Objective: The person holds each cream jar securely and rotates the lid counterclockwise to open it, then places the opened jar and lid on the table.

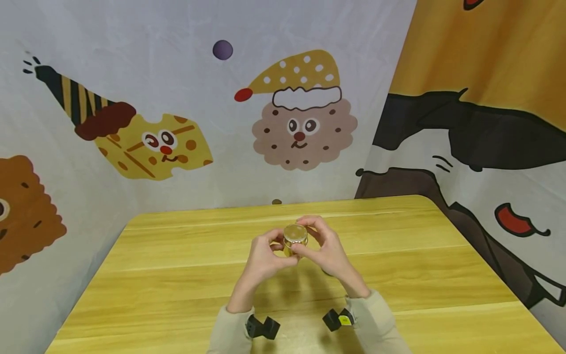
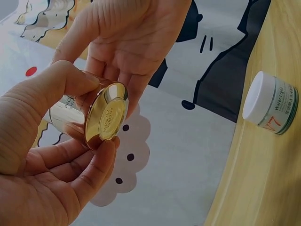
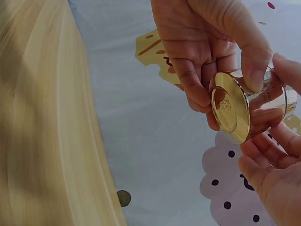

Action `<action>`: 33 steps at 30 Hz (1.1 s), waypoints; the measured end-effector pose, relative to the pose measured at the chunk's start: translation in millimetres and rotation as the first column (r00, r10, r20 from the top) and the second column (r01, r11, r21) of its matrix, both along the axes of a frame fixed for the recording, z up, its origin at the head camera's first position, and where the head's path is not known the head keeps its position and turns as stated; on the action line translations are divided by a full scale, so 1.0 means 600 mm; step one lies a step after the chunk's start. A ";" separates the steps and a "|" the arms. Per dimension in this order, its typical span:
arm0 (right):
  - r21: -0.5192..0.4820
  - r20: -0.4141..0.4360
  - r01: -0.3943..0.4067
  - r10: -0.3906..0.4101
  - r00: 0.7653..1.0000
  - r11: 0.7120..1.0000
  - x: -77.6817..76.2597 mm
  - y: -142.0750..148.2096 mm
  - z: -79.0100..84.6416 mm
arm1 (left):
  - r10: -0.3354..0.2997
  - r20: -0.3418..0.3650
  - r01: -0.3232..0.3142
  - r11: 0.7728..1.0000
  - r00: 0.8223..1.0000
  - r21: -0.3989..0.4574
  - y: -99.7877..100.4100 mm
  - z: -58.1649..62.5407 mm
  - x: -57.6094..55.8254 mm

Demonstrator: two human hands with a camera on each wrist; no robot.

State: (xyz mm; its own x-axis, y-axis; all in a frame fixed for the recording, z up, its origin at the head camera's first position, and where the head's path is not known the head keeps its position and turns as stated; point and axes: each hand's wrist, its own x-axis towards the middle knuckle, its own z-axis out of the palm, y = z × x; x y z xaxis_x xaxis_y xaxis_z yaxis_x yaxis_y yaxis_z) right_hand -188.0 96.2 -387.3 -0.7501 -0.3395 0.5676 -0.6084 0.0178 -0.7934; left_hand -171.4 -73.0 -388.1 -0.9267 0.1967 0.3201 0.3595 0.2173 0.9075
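Observation:
A shiny gold cream jar (image 1: 295,232) is held up over the table between both hands. My left hand (image 1: 261,258) grips it from the left, its thumb and fingers curled about the body. From the other side my right hand (image 1: 327,248) holds it too, thumb at the front and fingers behind. In the left wrist view the gold jar (image 2: 107,113) is tilted, showing a round gold end with a small printed code. Lettering on its side is partly covered by fingers. The same gold end of the jar (image 3: 233,108) shows in the right wrist view.
A white-lidded jar (image 2: 273,103) marked "Water Light" and "V7" stands on the table; in the head view my right hand mostly hides it. The wooden table (image 1: 185,275) ends at a cloth (image 1: 177,29) printed with cartoon food. Each wrist bears a black camera mount (image 1: 263,327).

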 end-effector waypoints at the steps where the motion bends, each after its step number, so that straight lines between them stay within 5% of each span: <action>1: -0.001 -0.005 -0.008 0.008 1.000 1.000 0.000 0.000 0.000 | 0.000 0.002 0.000 1.000 1.000 0.001 0.000 -0.001 0.000; 9: -0.008 -0.018 -0.097 0.097 0.995 0.995 0.002 0.002 0.002 | -0.001 0.001 0.001 1.000 1.000 0.012 0.001 -0.001 -0.001; 20: -0.022 0.062 0.018 -0.016 0.998 1.000 0.002 0.000 0.003 | 0.003 0.005 -0.003 0.999 1.000 0.035 0.002 -0.003 -0.001; 27: -0.020 -0.017 -0.050 0.050 0.999 0.999 0.000 0.003 0.002 | 0.004 0.005 -0.004 1.000 1.000 0.002 0.003 -0.003 -0.001; 33: -0.011 0.017 -0.066 0.066 0.998 0.998 0.003 0.004 0.003 | 0.001 -0.002 -0.001 1.000 1.000 0.010 0.003 -0.004 -0.001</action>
